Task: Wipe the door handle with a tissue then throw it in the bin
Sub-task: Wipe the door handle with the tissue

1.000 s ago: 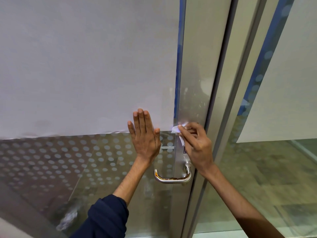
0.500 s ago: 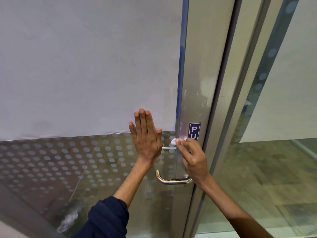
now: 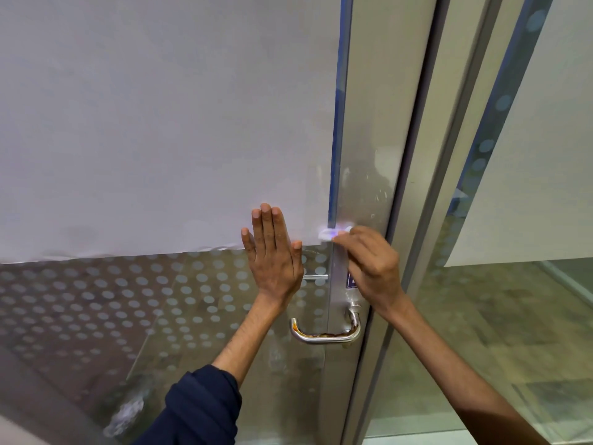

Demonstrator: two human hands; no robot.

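While our left hand (image 3: 276,255) lay flat on the glass door (image 3: 160,300), with its fingers (image 3: 266,220) straight and holding nothing, it seemed to be there to keep the door from swinging as we rubbed. Our right hand (image 3: 373,268) was up on the metal strip (image 3: 362,187) at the door's edge. Its fingers were pinched on a small white tissue (image 3: 330,233), which looked blurry and was pressed against the strip. The tissue sat above the door handle (image 3: 324,335), not on it. The handle hung lower down, just under our right wrist, and nothing was touching it. It had brown rusty marks along its bar. We thought the wiping was partly done, since the handle itself looked dirty. A blue sign (image 3: 350,281) peeked out from behind our right hand. We could not see any bin, so we guessed it was somewhere behind us or off to the side.
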